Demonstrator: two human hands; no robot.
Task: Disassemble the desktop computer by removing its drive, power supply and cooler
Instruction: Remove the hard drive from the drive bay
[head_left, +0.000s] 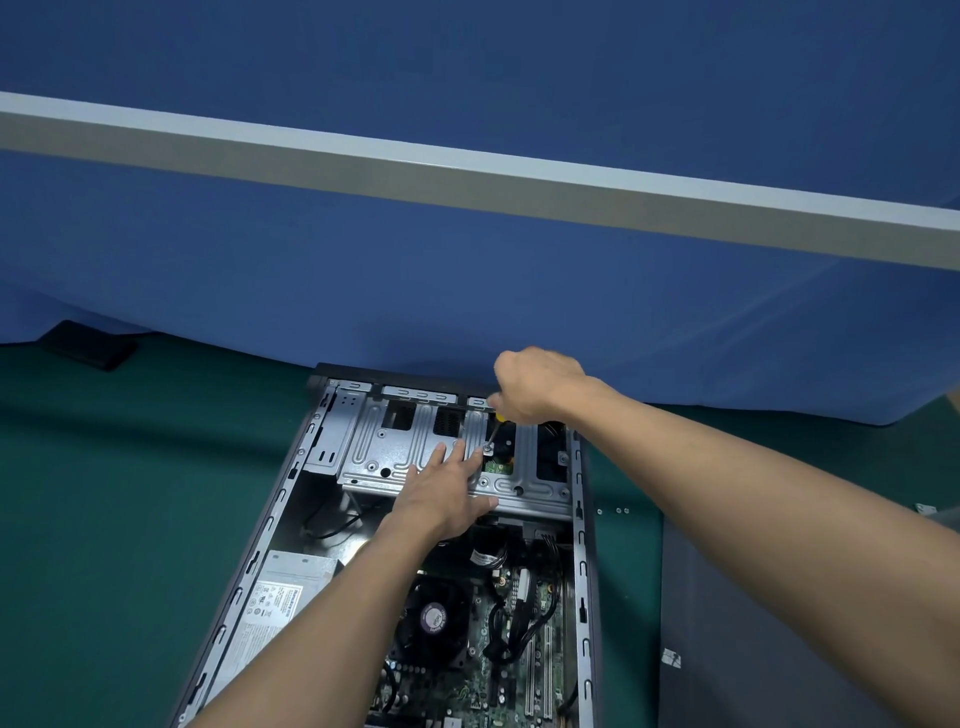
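Note:
An open desktop computer case (291, 483) lies on a green mat. At its far end sits a silver metal drive cage (395, 447). My left hand (447, 493) rests flat on the cage with straight fingers. My right hand (535, 387) grips a screwdriver (493, 431) with a yellow and black handle, its tip on a screw at the cage's right part. The power supply (283, 597) with a white label sits at the case's left. The round black cooler fan (436, 618) lies on the motherboard, partly hidden by my left forearm.
A grey side panel (727, 623) lies on the mat right of the case. Small screws (613, 512) rest on the mat beside the case. A black flat object (88, 345) lies far left. A blue partition wall (467, 291) rises just behind the case.

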